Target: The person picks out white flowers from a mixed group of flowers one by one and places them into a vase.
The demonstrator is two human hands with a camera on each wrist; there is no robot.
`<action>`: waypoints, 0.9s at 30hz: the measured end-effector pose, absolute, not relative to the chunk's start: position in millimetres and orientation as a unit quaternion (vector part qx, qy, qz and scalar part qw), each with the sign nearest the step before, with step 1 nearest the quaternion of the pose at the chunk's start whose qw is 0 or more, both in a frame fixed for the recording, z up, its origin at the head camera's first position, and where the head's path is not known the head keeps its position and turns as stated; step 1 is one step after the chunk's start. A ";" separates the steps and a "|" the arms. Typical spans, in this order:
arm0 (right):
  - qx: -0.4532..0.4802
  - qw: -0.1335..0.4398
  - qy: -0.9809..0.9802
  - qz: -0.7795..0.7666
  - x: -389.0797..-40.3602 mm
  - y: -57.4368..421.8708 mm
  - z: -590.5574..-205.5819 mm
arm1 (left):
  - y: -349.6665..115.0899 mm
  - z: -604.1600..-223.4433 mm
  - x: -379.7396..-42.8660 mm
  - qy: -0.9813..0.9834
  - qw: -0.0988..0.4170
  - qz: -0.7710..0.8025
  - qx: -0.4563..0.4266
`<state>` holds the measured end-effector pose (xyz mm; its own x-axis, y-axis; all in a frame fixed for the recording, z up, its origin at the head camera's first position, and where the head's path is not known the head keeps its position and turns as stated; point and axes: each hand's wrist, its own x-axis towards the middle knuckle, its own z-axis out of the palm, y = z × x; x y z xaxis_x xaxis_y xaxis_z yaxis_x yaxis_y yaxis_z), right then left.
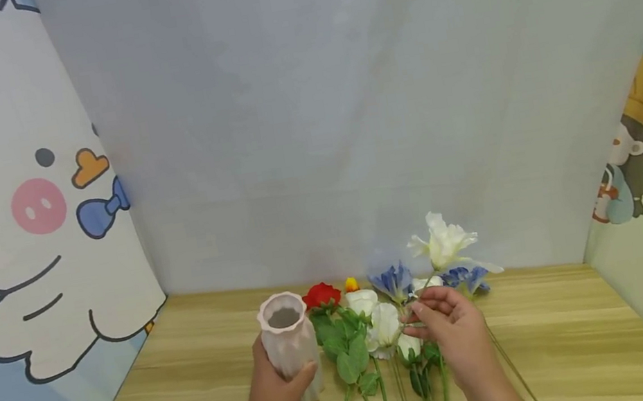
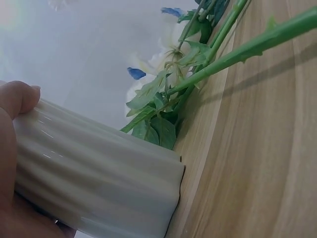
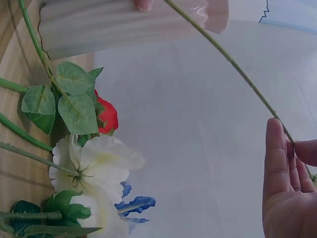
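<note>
A pale pinkish-white fluted vase (image 1: 293,356) with a scalloped rim stands upright on the wooden table. My left hand (image 1: 278,395) grips its side, the thumb across the front; in the left wrist view the vase (image 2: 109,168) has its base on the wood. My right hand (image 1: 461,332) pinches the thin green stem (image 3: 233,62) of a white flower (image 1: 445,244) between thumb and fingers. That bloom is raised above the other flowers, right of the vase. The vase's mouth is open upward and no stem shows in it.
Right of the vase lie a red rose (image 1: 321,295), a white rose (image 1: 362,302), an open white flower (image 1: 385,323), blue flowers (image 1: 393,282) and a small orange-yellow bloom (image 1: 351,284). Their stems point toward the table's front. A grey cloth backdrop (image 1: 334,121) rises behind.
</note>
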<state>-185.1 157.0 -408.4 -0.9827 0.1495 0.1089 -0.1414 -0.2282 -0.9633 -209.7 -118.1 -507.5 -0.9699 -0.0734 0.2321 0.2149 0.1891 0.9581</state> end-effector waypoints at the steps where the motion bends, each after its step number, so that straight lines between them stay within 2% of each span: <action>1: -0.001 0.100 -0.609 0.787 -184.1 155.6 -407.9 | -118.2 -506.7 -208.4 -0.765 0.110 -0.633 -0.045; 11: 0.068 0.162 -0.594 0.785 -185.7 141.1 -392.1 | -114.6 -481.8 -194.1 -0.775 0.094 -0.623 -0.039; 17: 0.084 0.173 -0.579 0.792 -193.1 132.2 -381.6 | -112.4 -468.9 -187.7 -0.777 0.091 -0.622 -0.036; 27: 0.087 0.190 -0.562 0.800 -201.9 123.7 -370.1 | -114.2 -486.9 -197.3 -0.764 0.120 -0.631 -0.055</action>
